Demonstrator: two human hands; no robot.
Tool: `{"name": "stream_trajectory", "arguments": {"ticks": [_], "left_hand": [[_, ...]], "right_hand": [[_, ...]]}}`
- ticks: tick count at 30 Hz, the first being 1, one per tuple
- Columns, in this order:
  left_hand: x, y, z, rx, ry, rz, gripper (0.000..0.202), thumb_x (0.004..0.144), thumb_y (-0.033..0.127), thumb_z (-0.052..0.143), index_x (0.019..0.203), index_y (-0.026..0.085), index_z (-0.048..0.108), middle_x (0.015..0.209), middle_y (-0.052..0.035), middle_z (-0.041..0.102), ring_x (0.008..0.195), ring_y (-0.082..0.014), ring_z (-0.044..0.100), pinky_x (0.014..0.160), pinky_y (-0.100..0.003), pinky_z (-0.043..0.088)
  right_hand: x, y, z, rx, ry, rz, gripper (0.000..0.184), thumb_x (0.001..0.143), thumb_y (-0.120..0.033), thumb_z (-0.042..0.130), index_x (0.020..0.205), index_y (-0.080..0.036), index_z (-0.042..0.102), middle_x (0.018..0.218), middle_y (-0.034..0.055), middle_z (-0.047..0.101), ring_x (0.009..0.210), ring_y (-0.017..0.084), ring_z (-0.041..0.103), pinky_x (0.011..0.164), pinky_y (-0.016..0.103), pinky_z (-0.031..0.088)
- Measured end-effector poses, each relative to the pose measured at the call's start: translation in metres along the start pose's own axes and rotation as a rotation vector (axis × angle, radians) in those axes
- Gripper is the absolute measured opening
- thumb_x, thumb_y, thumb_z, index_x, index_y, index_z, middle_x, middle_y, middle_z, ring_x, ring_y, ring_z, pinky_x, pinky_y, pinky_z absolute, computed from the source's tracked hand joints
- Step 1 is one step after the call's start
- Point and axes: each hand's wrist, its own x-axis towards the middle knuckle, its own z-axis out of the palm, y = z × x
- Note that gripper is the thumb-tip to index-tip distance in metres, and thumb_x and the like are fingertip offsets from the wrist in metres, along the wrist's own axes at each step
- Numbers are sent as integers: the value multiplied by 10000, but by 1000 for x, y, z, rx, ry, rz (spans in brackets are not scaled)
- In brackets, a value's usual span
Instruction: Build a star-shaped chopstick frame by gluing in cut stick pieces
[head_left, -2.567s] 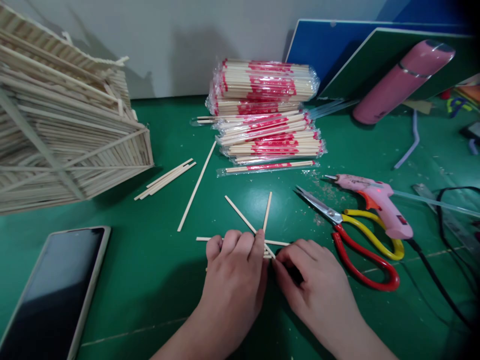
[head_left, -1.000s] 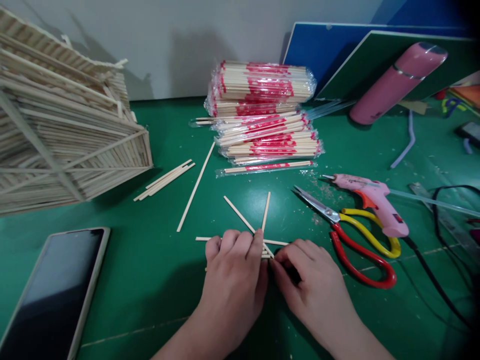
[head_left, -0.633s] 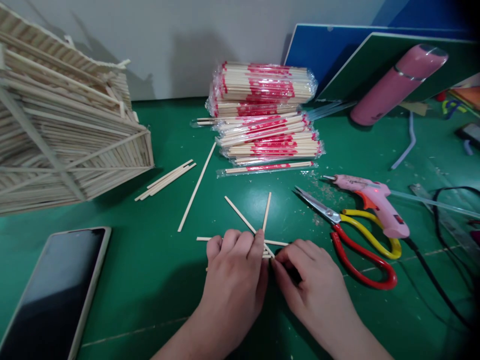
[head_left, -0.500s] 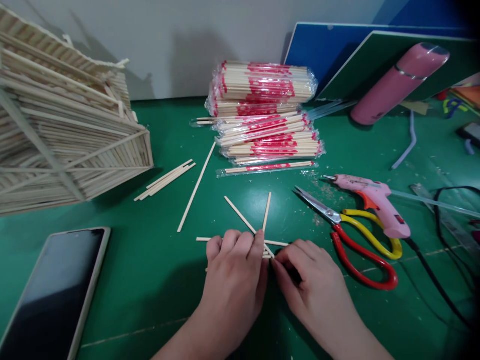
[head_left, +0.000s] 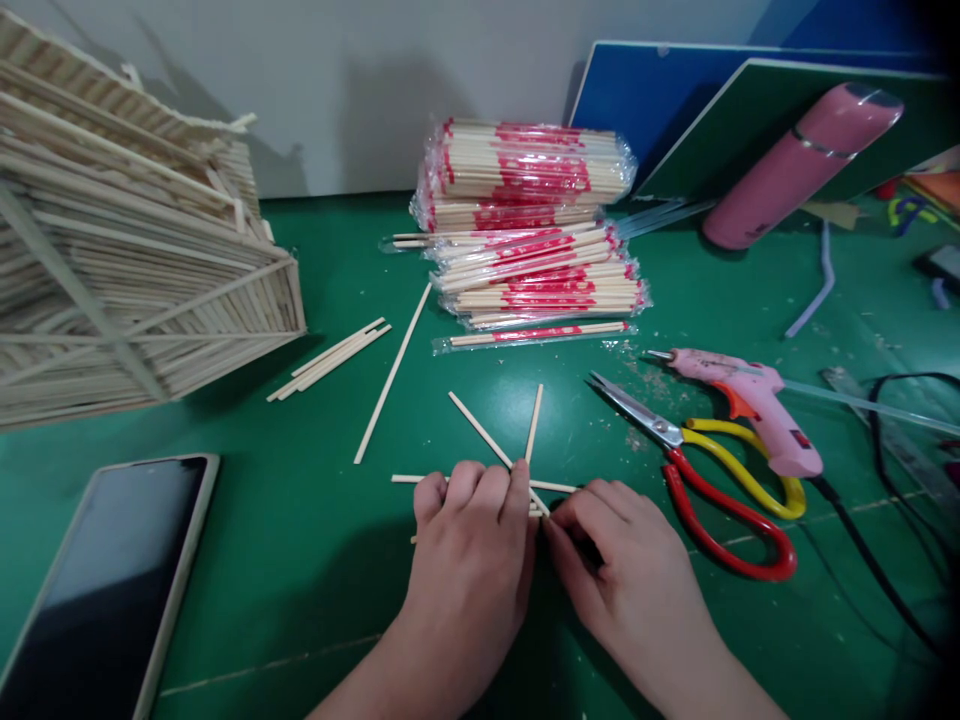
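Several thin wooden chopsticks (head_left: 480, 430) lie crossed over one another on the green table, near its front. My left hand (head_left: 472, 540) presses down over them from the left, fingers curled, with its index fingertip where the sticks cross. Its palm hides much of the arrangement. On the other side my right hand (head_left: 622, 550) pinches the lower right end of the slanting chopstick between thumb and fingers. One loose chopstick (head_left: 394, 375) and a small group of chopsticks (head_left: 330, 360) rest farther left.
Wrapped chopstick bundles (head_left: 536, 230) are piled at the back. Scissors (head_left: 697, 470), a pink glue gun (head_left: 750, 400) and a pink flask (head_left: 802, 165) are on the right. A phone (head_left: 105, 580) and a large stick-built structure (head_left: 150, 250) occupy the left.
Hardly anything differs. Both hands keep their hold on the crossed chopsticks, and the view has shifted only very slightly.
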Motion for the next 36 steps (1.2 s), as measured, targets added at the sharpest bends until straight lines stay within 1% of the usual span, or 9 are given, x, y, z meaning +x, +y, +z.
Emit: {"name": "stream_trajectory", "arguments": {"ticks": [12,19,23,36], "left_hand": [[2,2,-2,-3,-18,-16,344,813,198,379,1133,146,493,873,-84,592,804,-229,458,678,-398,307],[2,3,-2,5,-33,-16,349,814,193,373,1137,139,492,885,-89,590,818,-237,450,679,-404,303],[2,3,-2,-5,-47,-19,356,816,191,369,1151,145,481,897,-85,586,822,-235,448,685,-408,301],[1,4,-3,-12,-50,-24,352,811,187,374,1143,145,487,894,-87,589,815,-233,450,676,-402,299]], "right_hand": [[1,0,0,-32,-7,-5,205,817,-252,430,639,-196,514,626,8,482,608,152,406,565,282,266],[2,0,0,-49,1,-34,206,818,-240,426,640,-189,517,626,15,485,605,147,411,562,276,276],[2,1,0,-43,-18,-17,202,823,-244,420,652,-193,515,648,17,493,622,152,417,566,274,288],[3,-1,-1,-62,-20,-40,190,813,-203,421,648,-187,514,651,18,493,626,149,420,576,272,304]]}}
